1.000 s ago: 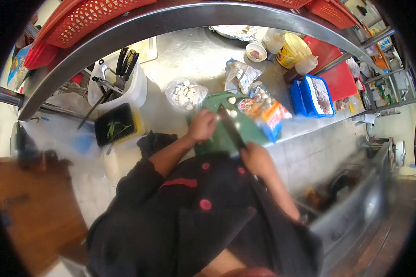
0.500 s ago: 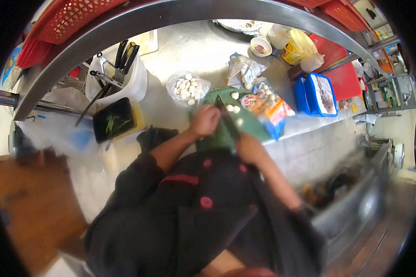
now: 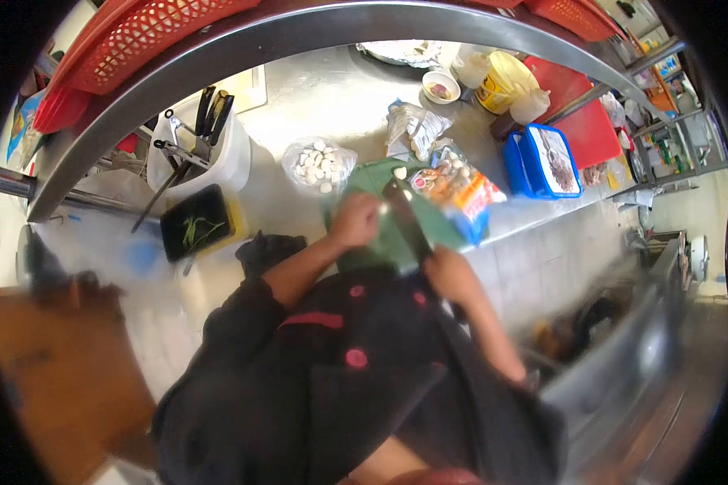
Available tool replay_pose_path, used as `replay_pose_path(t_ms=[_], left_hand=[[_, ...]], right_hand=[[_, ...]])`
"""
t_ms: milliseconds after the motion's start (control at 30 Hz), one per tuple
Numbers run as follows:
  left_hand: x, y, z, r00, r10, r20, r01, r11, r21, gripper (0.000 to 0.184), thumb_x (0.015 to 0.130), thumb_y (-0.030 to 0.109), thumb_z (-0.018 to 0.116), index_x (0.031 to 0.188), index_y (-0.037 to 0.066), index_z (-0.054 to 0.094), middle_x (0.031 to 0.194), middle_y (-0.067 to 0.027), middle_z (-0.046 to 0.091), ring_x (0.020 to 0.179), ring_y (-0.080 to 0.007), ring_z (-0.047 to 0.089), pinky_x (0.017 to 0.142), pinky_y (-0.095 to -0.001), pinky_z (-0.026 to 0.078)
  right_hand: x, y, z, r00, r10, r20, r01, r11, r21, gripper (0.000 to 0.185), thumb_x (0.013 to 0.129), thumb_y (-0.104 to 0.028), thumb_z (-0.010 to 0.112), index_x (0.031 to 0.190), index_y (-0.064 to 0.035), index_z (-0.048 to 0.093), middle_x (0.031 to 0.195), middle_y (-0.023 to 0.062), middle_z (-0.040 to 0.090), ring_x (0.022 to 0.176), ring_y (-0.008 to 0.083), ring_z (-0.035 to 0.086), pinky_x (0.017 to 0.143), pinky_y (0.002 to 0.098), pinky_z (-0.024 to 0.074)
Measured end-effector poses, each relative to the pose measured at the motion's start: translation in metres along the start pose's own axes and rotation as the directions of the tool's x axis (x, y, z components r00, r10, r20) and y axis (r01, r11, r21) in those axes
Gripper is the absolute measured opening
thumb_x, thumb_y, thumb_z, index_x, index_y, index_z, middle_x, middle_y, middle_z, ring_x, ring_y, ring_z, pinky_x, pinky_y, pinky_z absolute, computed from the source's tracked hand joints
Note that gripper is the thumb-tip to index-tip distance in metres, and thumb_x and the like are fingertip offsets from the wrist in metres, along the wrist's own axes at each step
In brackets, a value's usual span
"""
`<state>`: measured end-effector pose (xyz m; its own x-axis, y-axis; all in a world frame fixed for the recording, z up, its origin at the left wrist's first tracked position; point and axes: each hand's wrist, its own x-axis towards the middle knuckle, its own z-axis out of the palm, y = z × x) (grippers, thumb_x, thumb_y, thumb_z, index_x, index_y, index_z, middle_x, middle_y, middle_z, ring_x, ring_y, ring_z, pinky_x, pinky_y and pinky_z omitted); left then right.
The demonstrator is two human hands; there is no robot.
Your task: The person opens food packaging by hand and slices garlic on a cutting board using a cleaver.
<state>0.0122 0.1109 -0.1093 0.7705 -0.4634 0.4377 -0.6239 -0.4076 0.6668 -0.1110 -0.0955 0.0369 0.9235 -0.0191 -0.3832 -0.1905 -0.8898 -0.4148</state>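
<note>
My right hand [image 3: 451,273] is closed round the handle of a knife [image 3: 409,225], whose dark blade slants up and left over a green cutting board [image 3: 382,242]. On the board's left side my left hand [image 3: 356,220] is closed, with a small pale piece at its fingertips beside the blade. Other small white pieces [image 3: 400,173] lie near the knife tip. A clear bag of white pieces [image 3: 319,164] rests just beyond the board. Against the board's right edge lies a colourful plastic package [image 3: 461,194].
A white bin [image 3: 233,158] with tongs and knives stands left, near a black-topped container [image 3: 194,224]. Blue tubs [image 3: 548,164], a red board [image 3: 570,105], a yellow bucket [image 3: 501,83] and a small bowl [image 3: 441,86] are at the right. A metal shelf edge [image 3: 356,24] arches above.
The knife and my right hand have shifted right and down, away from my left hand, since half a second ago. The whole view has also moved slightly.
</note>
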Motion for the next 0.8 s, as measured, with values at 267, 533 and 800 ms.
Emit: replay_pose_path(t_ms=[267,533,800], left_hand=[[-0.004,-0.004,0.006,0.999,-0.016,-0.033,0.018,0.998,0.061,0.009,0.078,0.004,0.066,0.087,0.002,0.064,0.090,-0.0140,0.063,0.087,-0.0357,0.060,0.078,-0.0439,0.050],[0.001,0.001,0.002,0.999,-0.023,-0.024,0.024,0.998,0.058,0.009,0.079,0.007,0.065,0.086,0.002,0.065,0.091,-0.0157,0.064,0.087,-0.0366,0.060,0.078,-0.0451,0.049],[0.044,0.001,0.003,0.999,-0.016,0.038,0.013,0.998,0.068,0.019,0.081,0.011,0.065,0.098,0.004,0.067,0.099,-0.0157,0.063,0.097,-0.0362,0.059,0.084,-0.0446,0.049]], right_hand=[[-0.004,-0.017,0.005,0.997,-0.026,0.073,0.033,0.995,-0.099,0.024,0.087,-0.017,0.051,0.094,0.0048,0.058,0.085,0.0297,0.066,0.087,0.0455,0.065,0.080,0.0521,0.0516],[0.055,0.015,0.060,0.975,-0.212,0.070,0.223,0.946,-0.235,0.025,0.087,-0.016,0.052,0.098,0.0049,0.058,0.090,0.0302,0.066,0.086,0.0464,0.065,0.079,0.0522,0.0516],[0.007,0.007,-0.004,0.989,0.036,-0.147,-0.014,0.988,0.152,0.030,0.089,-0.021,0.052,0.095,0.0080,0.057,0.092,0.0353,0.062,0.094,0.0493,0.061,0.084,0.0545,0.0467]])
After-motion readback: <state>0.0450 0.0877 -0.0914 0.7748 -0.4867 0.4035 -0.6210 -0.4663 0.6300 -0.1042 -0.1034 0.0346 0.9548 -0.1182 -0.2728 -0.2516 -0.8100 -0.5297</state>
